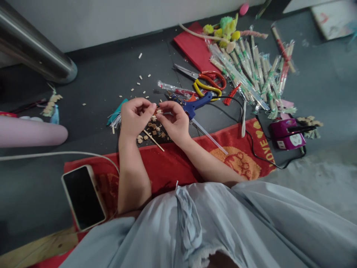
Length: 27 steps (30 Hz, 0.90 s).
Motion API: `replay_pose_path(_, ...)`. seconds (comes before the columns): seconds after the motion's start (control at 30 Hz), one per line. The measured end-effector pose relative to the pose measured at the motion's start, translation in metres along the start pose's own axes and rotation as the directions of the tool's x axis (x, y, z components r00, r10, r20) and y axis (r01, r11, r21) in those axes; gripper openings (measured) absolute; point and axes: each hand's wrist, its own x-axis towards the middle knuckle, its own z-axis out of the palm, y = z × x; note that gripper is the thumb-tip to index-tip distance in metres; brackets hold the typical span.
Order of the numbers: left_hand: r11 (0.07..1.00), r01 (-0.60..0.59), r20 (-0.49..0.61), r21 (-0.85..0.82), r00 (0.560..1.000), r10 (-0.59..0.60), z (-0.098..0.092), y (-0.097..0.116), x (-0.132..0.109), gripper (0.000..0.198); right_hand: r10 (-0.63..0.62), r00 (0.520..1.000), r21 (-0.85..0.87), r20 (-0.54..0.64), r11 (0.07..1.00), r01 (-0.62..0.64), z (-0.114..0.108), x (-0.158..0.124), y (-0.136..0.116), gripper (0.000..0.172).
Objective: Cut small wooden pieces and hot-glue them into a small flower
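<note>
My left hand [135, 115] and my right hand [174, 118] meet over the dark floor, both with fingers curled and pinched together on a small pale wooden piece [157, 110] between them. Under the hands lie several small cut wood bits [152, 131] and a thin wooden stick [154, 140]. A blue glue gun [198, 104] lies just right of my right hand, its clear glue stick [209, 137] reaching over the red towel [167, 163].
Red-and-yellow scissors [206, 81] and a pile of wrapped chopsticks [251, 70] lie at the back right with a red paper sheet [195, 48]. A purple device [287, 134] sits at right. A phone [83, 196] on a white cable lies left. A metal post [33, 48] stands back left.
</note>
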Motion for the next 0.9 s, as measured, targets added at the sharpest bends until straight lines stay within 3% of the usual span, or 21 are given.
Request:
replay_pose_path(0.3, 0.993, 0.061, 0.171, -0.105, 0.984, -0.042, -0.0054, 0.0050, -0.0015, 0.020, -0.172, 0.985, -0.133, -0.003, 0.976, 0.170, -0.0063, 0.0005, -0.0046, 0.017)
replay_pose_path(0.43, 0.989, 0.081, 0.243, -0.123, 0.969, -0.049, -0.0066, 0.0066, -0.0021, 0.023, -0.193, 0.981, -0.175, -0.009, 0.966, 0.189, -0.0080, 0.0015, -0.0066, 0.017)
replay_pose_path(0.57, 0.982, 0.102, 0.244, -0.160, 0.968, -0.060, -0.0055, 0.0027, -0.0020, 0.018, -0.210, 0.978, -0.156, -0.013, 0.966, 0.206, -0.0075, 0.0012, -0.0056, 0.018)
replay_pose_path(0.9, 0.962, 0.142, 0.210, -0.234, 0.973, -0.092, -0.0037, 0.0010, -0.0015, 0.012, -0.061, 0.997, -0.022, -0.043, 0.998, 0.060, -0.0028, -0.0022, -0.0056, 0.027)
